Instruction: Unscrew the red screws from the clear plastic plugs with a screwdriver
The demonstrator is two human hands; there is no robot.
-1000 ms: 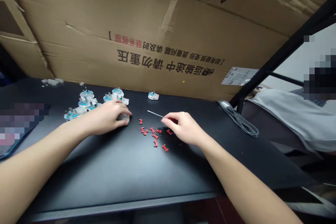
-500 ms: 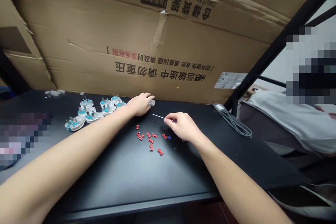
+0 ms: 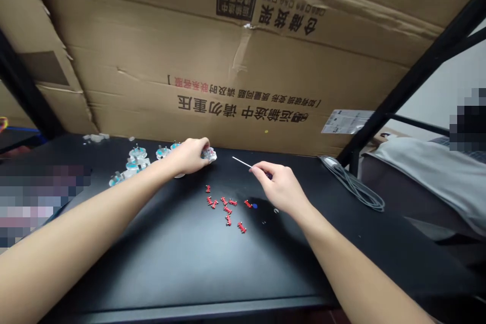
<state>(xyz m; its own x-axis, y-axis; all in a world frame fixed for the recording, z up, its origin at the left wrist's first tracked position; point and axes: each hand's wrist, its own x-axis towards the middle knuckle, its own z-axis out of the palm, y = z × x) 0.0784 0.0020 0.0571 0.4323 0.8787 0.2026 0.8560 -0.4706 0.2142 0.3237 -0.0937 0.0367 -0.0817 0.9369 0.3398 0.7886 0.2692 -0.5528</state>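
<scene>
My left hand (image 3: 192,156) is closed around a small clear plastic piece (image 3: 210,154) with some red showing in it, at the back of the black table. My fingers hide part of it. In my right hand (image 3: 280,183) is a screwdriver, its thin metal shaft (image 3: 241,162) pointing left and its handle mostly covered. Several small red parts with metal ends (image 3: 228,209) lie scattered between and in front of my hands. Behind my left forearm stand several clear round plastic pieces with turquoise inside and metal prongs (image 3: 137,153), partly hidden by the arm.
A large cardboard sheet (image 3: 212,55) rises behind the black table (image 3: 197,263). At the right lies a coiled grey cable (image 3: 355,187) near a black metal post. Small white bits (image 3: 96,137) sit at the back left, and a blue dot (image 3: 254,206) lies near the red parts.
My left hand has taken hold of the clear piece and moved left with it. The screwdriver has shifted slightly right in my right hand. The camera view has turned a little left.
</scene>
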